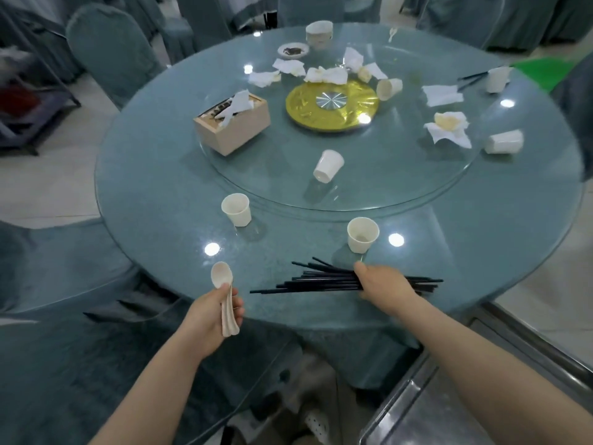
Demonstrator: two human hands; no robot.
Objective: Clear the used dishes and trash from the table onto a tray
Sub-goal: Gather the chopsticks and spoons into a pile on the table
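left hand grips a stack of spoons, sorted i guess | right hand clamps the black chopsticks on the table, bunched for one carry | cups just past it, napkins far across | metal tray below right hand, probably the drop spot

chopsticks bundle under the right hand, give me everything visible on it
The chopsticks are a loose bundle of thin black sticks, matte, likely plastic or lacquered wood. They lie roughly flat and sideways along the near edge of the table, ends uneven and fanned out on the left. The right hand holds them near the middle, fingers curled round the bundle. A cup stands just behind them.
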